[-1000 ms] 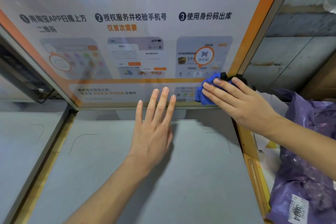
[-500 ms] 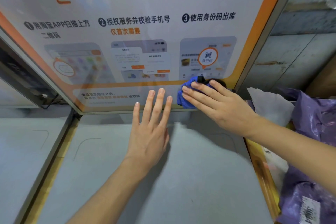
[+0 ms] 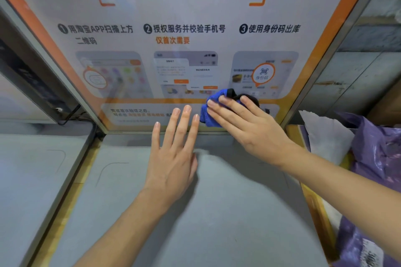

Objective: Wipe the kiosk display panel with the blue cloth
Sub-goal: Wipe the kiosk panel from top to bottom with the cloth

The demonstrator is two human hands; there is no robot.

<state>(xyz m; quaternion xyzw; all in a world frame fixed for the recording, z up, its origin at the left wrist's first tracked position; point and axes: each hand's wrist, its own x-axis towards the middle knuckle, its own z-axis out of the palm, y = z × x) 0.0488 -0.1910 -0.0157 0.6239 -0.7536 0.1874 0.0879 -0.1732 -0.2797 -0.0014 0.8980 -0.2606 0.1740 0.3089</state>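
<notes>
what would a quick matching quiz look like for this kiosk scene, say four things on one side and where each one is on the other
Things:
1. blue cloth
2. left hand
3. right hand
4. purple bag

Places:
A. flat over the grey shelf, fingers spread
B. far right, beside the kiosk
C. pressed against the display panel, low on it
D. pressing the cloth with straight fingers

Pairs: 1-C, 2-A, 3-D, 4-B
</notes>
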